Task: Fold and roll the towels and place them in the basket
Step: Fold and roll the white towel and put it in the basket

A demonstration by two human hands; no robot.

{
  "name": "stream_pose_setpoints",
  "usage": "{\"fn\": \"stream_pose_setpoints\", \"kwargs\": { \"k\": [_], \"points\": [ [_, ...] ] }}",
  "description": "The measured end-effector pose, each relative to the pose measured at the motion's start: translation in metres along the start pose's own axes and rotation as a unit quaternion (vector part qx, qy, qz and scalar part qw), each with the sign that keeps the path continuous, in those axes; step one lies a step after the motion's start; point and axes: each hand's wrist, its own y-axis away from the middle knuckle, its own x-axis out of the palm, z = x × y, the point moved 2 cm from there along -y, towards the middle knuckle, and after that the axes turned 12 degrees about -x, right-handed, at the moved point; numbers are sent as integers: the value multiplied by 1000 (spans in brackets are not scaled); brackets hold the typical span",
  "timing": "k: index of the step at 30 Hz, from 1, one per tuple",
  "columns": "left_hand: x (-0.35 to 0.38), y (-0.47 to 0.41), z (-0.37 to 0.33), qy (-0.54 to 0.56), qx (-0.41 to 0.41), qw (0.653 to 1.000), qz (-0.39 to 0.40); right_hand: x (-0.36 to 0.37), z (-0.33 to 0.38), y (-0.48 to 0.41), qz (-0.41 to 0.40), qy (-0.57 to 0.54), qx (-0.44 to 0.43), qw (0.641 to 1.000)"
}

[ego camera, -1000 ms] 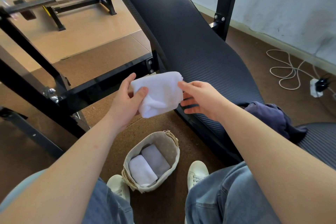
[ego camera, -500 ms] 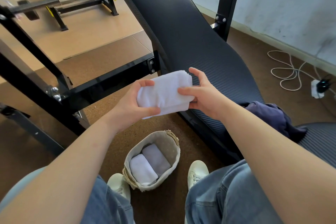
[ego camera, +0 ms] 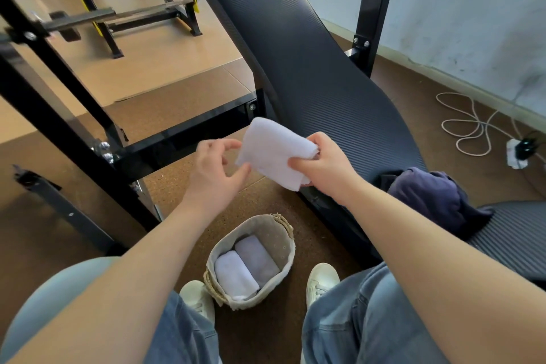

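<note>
White towel [ego camera: 274,151] is pinched in the right hand [ego camera: 323,167]; left hand [ego camera: 214,170] fingers [ego camera: 233,143] spread open, thumb touching its edge.

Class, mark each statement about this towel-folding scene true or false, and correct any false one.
1. The right hand grips the white towel. True.
2. The left hand is clamped on that towel. False: it is open, at most brushing the towel's edge.
3. The basket holds two rolled towels side by side. True.
4. The basket sits on the bench. False: it stands on the floor between the shoes.
5. A dark cloth lies on the bench. True.
</note>
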Motion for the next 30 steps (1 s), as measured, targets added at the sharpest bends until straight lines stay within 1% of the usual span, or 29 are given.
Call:
{"fn": "stream_pose_setpoints", "kwargs": {
  "k": [1, 3, 4, 6, 7, 8, 10, 11, 12, 14, 16, 18, 21, 24, 27, 30],
  "points": [
    [2, 2, -3, 19, -10, 1000, 17, 4, 2, 4, -1, 33, -32, 999],
    [10, 8, -8, 105, -75, 987, 97, 15, 5, 13, 19, 60, -86, 994],
    [13, 12, -11, 166, -126, 969, 133, 21, 6, 16, 41, 67, -108, 991],
    [17, 17, -15, 292, -225, 913, 173, 30, 8, 21, 102, 83, -141, 981],
    [17, 19, -16, 336, -259, 888, 178, 34, 7, 23, 138, 86, -148, 975],
    [16, 20, -16, 359, -284, 871, 176, 37, 6, 24, 174, 83, -148, 970],
    [12, 22, -12, 374, -318, 855, 167, 41, 5, 28, 222, 49, -143, 963],
    [11, 23, -11, 374, -331, 851, 165, 43, 6, 29, 226, 21, -143, 963],
    [9, 24, -9, 371, -341, 848, 164, 45, 7, 29, 218, -5, -144, 965],
    [6, 25, -8, 381, -350, 839, 171, 47, 12, 29, 174, -32, -145, 974],
    [4, 27, -11, 400, -332, 832, 194, 48, 16, 27, 119, -19, -130, 984],
    [2, 30, -14, 405, -309, 833, 216, 50, 16, 26, 102, -20, -93, 990],
    [2, 36, -14, 404, -299, 829, 244, 52, 13, 24, 130, -74, -30, 988],
    [2, 40, -15, 423, -311, 809, 265, 50, 9, 18, 170, -130, 27, 977],
    [5, 36, -8, 441, -331, 799, 241, 50, 2, 13, 207, -161, 53, 963],
    [11, 31, 3, 425, -338, 813, 212, 54, -7, 6, 236, -176, 63, 953]
  ]
}}
